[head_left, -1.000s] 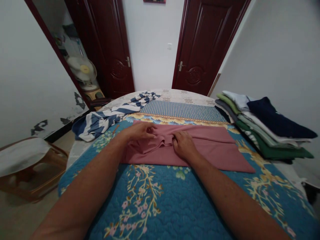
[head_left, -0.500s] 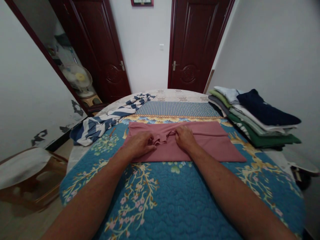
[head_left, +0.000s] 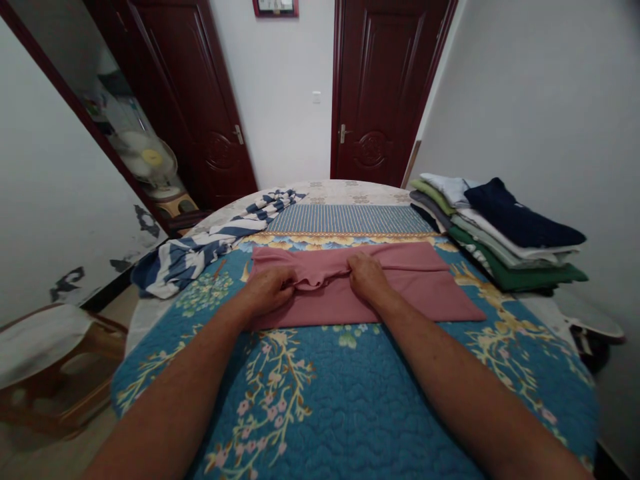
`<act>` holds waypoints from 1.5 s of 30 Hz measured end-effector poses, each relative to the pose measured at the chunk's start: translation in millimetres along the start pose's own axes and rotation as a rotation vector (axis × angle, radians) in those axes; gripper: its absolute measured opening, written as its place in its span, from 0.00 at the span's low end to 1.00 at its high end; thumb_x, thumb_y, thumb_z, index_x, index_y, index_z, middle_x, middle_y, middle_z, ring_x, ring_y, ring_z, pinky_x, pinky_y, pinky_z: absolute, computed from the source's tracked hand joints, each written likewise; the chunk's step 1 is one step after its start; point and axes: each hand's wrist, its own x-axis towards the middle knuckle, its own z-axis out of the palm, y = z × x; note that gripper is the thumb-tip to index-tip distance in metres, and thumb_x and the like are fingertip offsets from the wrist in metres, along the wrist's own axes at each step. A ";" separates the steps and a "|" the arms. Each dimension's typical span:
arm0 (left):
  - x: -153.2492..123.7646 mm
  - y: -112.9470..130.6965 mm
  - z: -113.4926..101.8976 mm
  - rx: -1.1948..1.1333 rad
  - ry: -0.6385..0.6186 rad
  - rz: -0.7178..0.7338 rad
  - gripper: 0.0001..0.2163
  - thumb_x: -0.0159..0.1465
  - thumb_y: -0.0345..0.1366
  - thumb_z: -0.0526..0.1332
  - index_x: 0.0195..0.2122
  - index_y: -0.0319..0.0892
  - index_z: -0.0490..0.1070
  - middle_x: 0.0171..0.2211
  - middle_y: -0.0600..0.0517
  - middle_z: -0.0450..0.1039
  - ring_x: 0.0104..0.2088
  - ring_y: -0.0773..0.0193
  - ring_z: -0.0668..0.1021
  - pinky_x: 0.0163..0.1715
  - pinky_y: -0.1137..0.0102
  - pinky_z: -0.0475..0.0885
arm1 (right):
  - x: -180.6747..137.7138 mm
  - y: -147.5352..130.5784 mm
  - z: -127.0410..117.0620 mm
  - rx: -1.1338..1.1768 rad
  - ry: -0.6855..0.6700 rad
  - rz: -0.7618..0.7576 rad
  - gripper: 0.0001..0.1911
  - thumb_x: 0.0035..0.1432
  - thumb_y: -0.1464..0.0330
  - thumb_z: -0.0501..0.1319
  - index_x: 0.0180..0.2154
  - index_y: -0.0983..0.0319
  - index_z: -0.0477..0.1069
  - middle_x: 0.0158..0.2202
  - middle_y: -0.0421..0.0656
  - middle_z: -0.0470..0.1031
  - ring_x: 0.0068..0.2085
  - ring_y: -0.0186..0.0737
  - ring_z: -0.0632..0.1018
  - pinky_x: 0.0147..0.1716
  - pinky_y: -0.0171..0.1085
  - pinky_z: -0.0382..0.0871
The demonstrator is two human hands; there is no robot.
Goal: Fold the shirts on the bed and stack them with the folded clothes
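A pink garment (head_left: 425,287) lies folded into a long strip across a blue floral quilt (head_left: 340,400) on the bed. My left hand (head_left: 267,290) rests on its left part with the fingers curled, pinching the bunched edge of the cloth. My right hand (head_left: 367,279) sits near the middle, fingers closed on the same raised fold. A short ridge of pink cloth is stretched between the two hands. The garment's right half lies flat.
A stack of folded clothes (head_left: 500,230), dark blue on top and green at the bottom, sits at the bed's right side by the wall. A blue and white striped garment (head_left: 210,243) lies crumpled at the left. A wooden chair (head_left: 50,360) stands left of the bed. Two dark red doors (head_left: 385,87) are beyond.
My left hand has drawn back toward me and to the left, and my right hand has shifted slightly farther away, pulling the bunched fold of pink cloth taut between them. The camera has tilted.
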 end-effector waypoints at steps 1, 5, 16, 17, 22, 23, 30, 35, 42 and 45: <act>-1.0 2.4 0.4 -0.007 -0.018 -0.006 0.04 0.65 0.34 0.59 0.36 0.44 0.73 0.36 0.49 0.78 0.36 0.57 0.77 0.36 0.66 0.65 | 0.0 0.0 0.5 0.000 0.003 -0.008 0.15 0.69 0.75 0.54 0.49 0.61 0.77 0.54 0.53 0.78 0.56 0.51 0.76 0.52 0.43 0.66; -4.0 12.6 -0.5 -0.069 -0.118 -0.020 0.08 0.68 0.40 0.60 0.44 0.46 0.77 0.40 0.50 0.82 0.38 0.58 0.79 0.37 0.66 0.68 | -0.7 0.0 1.9 0.011 0.013 -0.020 0.15 0.70 0.75 0.54 0.49 0.61 0.78 0.54 0.53 0.78 0.57 0.51 0.76 0.53 0.43 0.66; 34.2 -18.4 28.4 0.116 0.164 -0.103 0.20 0.75 0.45 0.54 0.59 0.42 0.76 0.60 0.39 0.78 0.60 0.47 0.78 0.63 0.55 0.70 | -2.2 -1.0 0.3 0.021 0.021 -0.012 0.15 0.68 0.76 0.55 0.49 0.61 0.77 0.54 0.53 0.79 0.57 0.51 0.76 0.54 0.44 0.66; 37.0 -21.5 35.3 0.164 0.155 -0.114 0.20 0.74 0.45 0.56 0.60 0.42 0.76 0.62 0.38 0.77 0.63 0.46 0.76 0.65 0.53 0.69 | -2.6 -0.7 0.3 0.019 0.024 -0.013 0.15 0.68 0.76 0.55 0.49 0.61 0.77 0.54 0.54 0.79 0.57 0.51 0.76 0.53 0.44 0.66; 42.4 -33.6 57.4 0.221 0.130 -0.062 0.26 0.76 0.48 0.53 0.69 0.39 0.69 0.70 0.36 0.68 0.72 0.45 0.67 0.72 0.52 0.60 | -1.8 0.0 2.1 -0.025 0.007 -0.023 0.14 0.67 0.76 0.55 0.46 0.62 0.78 0.50 0.53 0.79 0.54 0.51 0.77 0.51 0.43 0.65; 42.9 -35.3 58.5 0.220 0.125 -0.064 0.26 0.76 0.49 0.53 0.69 0.39 0.68 0.71 0.37 0.68 0.72 0.45 0.67 0.72 0.52 0.60 | -1.3 0.1 2.6 -0.036 0.002 -0.026 0.14 0.67 0.76 0.55 0.46 0.62 0.78 0.50 0.53 0.79 0.53 0.51 0.78 0.50 0.43 0.65; 37.8 -40.0 51.0 0.142 0.121 -0.076 0.30 0.74 0.52 0.58 0.71 0.40 0.66 0.72 0.36 0.65 0.72 0.44 0.67 0.72 0.52 0.61 | -3.8 3.4 2.7 -0.072 0.028 -0.025 0.11 0.66 0.75 0.57 0.45 0.62 0.77 0.50 0.52 0.80 0.53 0.50 0.78 0.49 0.42 0.64; 26.6 -49.1 46.2 0.095 0.169 -0.097 0.30 0.71 0.53 0.62 0.70 0.42 0.66 0.71 0.37 0.66 0.71 0.46 0.68 0.72 0.53 0.61 | -4.6 4.6 0.3 -0.106 0.051 -0.011 0.12 0.67 0.75 0.56 0.45 0.62 0.77 0.50 0.53 0.80 0.54 0.52 0.78 0.49 0.43 0.64; 26.6 -49.6 46.7 0.207 0.196 -0.125 0.36 0.68 0.61 0.63 0.67 0.38 0.67 0.69 0.32 0.66 0.69 0.39 0.68 0.70 0.50 0.60 | -7.4 8.3 -9.5 -0.130 -0.024 0.040 0.14 0.67 0.74 0.56 0.48 0.64 0.79 0.50 0.55 0.81 0.52 0.53 0.80 0.51 0.44 0.67; 28.2 -48.0 45.6 0.245 0.174 -0.116 0.38 0.66 0.64 0.63 0.67 0.39 0.68 0.67 0.32 0.67 0.68 0.37 0.69 0.70 0.48 0.60 | -7.3 6.2 -15.6 -0.094 0.039 0.062 0.14 0.69 0.72 0.56 0.48 0.64 0.80 0.49 0.57 0.81 0.53 0.54 0.79 0.54 0.46 0.67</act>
